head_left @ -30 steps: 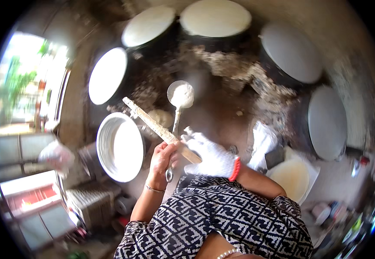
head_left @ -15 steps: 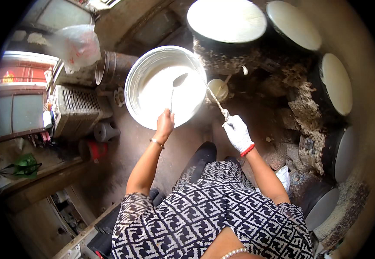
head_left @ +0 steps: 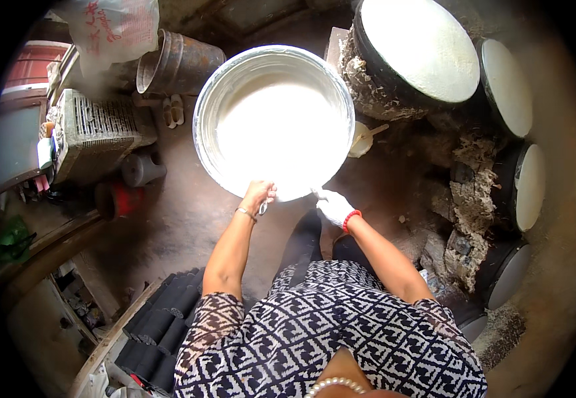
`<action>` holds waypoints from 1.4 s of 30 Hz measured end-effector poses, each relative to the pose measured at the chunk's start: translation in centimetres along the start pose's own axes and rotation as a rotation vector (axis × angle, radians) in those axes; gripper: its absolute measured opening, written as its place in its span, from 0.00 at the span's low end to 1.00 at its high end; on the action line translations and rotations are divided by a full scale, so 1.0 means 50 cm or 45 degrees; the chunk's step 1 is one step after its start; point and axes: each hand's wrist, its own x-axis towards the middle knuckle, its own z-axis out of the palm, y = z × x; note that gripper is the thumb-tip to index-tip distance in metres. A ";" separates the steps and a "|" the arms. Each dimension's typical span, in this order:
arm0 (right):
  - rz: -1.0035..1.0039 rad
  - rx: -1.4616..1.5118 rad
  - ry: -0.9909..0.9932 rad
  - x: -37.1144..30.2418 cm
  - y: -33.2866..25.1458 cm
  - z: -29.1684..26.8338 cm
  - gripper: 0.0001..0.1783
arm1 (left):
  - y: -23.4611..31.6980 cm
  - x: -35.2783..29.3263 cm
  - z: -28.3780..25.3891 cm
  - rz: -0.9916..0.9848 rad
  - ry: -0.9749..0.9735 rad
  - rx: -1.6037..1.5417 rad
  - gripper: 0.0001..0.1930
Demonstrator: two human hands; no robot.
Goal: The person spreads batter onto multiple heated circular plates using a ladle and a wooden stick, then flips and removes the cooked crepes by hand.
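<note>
A wide white tub (head_left: 207, 149) of white liquid (head_left: 278, 129) stands in front of me. My left hand (head_left: 258, 194) is closed at its near rim, left of the middle, with the end of a metal spoon's handle (head_left: 263, 207) poking out below the fingers. The spoon's bowl is hidden. Farther right along the same rim, my right hand (head_left: 334, 208), in a white glove with a red cuff, has its fingers bent over the edge and seems to grip it. Whether that hand holds a cord as well is hidden.
Large dark pots with white contents (head_left: 424, 50) curve around the right side on a crusted ledge. A small pail (head_left: 361, 140) stands beside the tub. At left are a rusty metal bucket (head_left: 185, 60), a slatted crate (head_left: 102, 129) and a red bucket (head_left: 119, 200). Black cylinders (head_left: 159, 325) lie lower left.
The spoon has left the surface of the liquid as my left hand drew back to the rim. My right hand came left to the rim; the twisted cord it held is out of sight.
</note>
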 end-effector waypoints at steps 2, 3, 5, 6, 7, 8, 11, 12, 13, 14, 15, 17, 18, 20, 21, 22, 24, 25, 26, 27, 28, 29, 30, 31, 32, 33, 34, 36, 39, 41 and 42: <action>-0.003 0.069 0.086 -0.018 -0.015 -0.032 0.17 | 0.055 -0.062 0.010 -0.005 -0.171 -0.222 0.07; 0.001 0.151 0.217 -0.051 -0.060 -0.056 0.13 | 0.104 -0.120 0.018 -0.012 -0.261 -0.328 0.08; -0.189 -0.050 0.358 -0.072 -0.074 -0.078 0.08 | 0.186 -0.219 0.036 0.201 -0.205 -0.062 0.08; -0.273 -0.014 0.429 -0.080 -0.078 -0.083 0.07 | 0.229 -0.269 0.049 0.288 -0.144 0.094 0.08; -0.354 0.021 0.502 -0.095 -0.077 -0.085 0.05 | 0.253 -0.304 0.060 0.372 -0.086 0.251 0.07; -0.434 0.055 0.574 -0.112 -0.076 -0.088 0.04 | 0.258 -0.323 0.062 0.458 -0.024 0.451 0.07; -0.459 0.315 0.568 -0.169 -0.072 -0.085 0.13 | 0.245 -0.337 0.042 0.598 0.197 0.996 0.11; -0.288 -0.179 0.339 -0.191 -0.107 -0.123 0.24 | 0.208 -0.301 0.008 0.726 0.278 1.232 0.10; -0.218 -0.192 0.256 -0.181 -0.108 -0.120 0.25 | 0.170 -0.250 -0.021 0.860 0.347 1.479 0.09; -0.146 -0.206 0.168 -0.163 -0.107 -0.115 0.27 | 0.126 -0.193 -0.040 0.974 0.411 1.518 0.10; -0.073 -0.220 0.076 -0.146 -0.101 -0.105 0.29 | 0.083 -0.133 -0.058 1.085 0.476 1.554 0.10; -0.082 -0.100 0.173 -0.102 -0.073 -0.054 0.28 | 0.052 -0.068 -0.066 0.901 0.530 1.450 0.11; -0.006 -0.023 0.130 -0.072 -0.087 -0.050 0.28 | 0.047 -0.041 -0.048 0.619 0.532 1.295 0.10; 0.064 0.086 0.108 -0.019 -0.063 -0.031 0.24 | 0.043 -0.017 -0.019 0.226 0.404 0.799 0.08; 0.200 0.160 -0.032 -0.010 -0.064 -0.034 0.23 | 0.031 -0.011 -0.010 0.103 0.280 0.454 0.07; 0.334 0.229 -0.163 -0.010 -0.083 -0.053 0.21 | 0.030 -0.013 0.000 -0.011 0.149 0.109 0.06; 0.605 0.471 -0.292 -0.041 -0.115 -0.088 0.15 | 0.025 -0.050 0.011 -0.048 -0.051 -0.238 0.05; 0.339 0.319 -0.150 -0.053 -0.081 -0.082 0.15 | 0.027 -0.078 0.016 -0.056 -0.146 -0.410 0.06; 0.060 0.165 -0.012 -0.056 -0.021 -0.064 0.14 | 0.031 -0.103 0.006 -0.071 -0.193 -0.444 0.07; -0.219 0.012 0.128 -0.053 0.012 -0.051 0.13 | 0.042 -0.135 0.004 0.019 -0.220 -0.393 0.08; -0.193 -0.282 0.158 -0.068 -0.028 -0.080 0.09 | 0.069 -0.181 0.014 0.110 -0.253 -0.340 0.09; -0.339 -0.274 0.274 -0.079 -0.043 -0.095 0.09 | 0.102 -0.238 0.028 0.204 -0.285 -0.284 0.09; -0.491 -0.264 0.388 -0.090 -0.053 -0.111 0.11 | 0.138 -0.299 0.036 0.254 -0.204 -0.162 0.12; -0.645 -0.252 0.495 -0.101 -0.065 -0.125 0.12 | 0.170 -0.368 0.040 0.328 -0.174 -0.093 0.12; -0.682 -0.220 0.536 -0.093 -0.058 -0.130 0.14 | 0.203 -0.433 0.047 0.407 -0.145 -0.020 0.12; -0.755 -0.187 0.564 -0.091 -0.079 -0.146 0.14 | 0.233 -0.500 0.054 0.489 -0.111 0.053 0.12; -0.832 -0.150 0.591 -0.096 -0.124 -0.170 0.14 | 0.261 -0.572 0.062 0.607 -0.076 0.137 0.13; -1.059 -0.206 0.692 -0.119 -0.232 -0.236 0.14 | 0.309 -0.694 0.084 0.820 -0.027 0.255 0.15; -1.344 -0.180 0.781 -0.134 -0.373 -0.282 0.12 | 0.351 -0.834 0.112 1.092 0.061 0.294 0.16; -1.450 -0.121 0.830 -0.150 -0.439 -0.301 0.12 | 0.374 -0.868 0.153 1.135 0.084 0.278 0.15; -1.393 -0.111 0.908 -0.153 -0.446 -0.301 0.12 | 0.382 -0.854 0.184 1.108 -0.020 0.189 0.15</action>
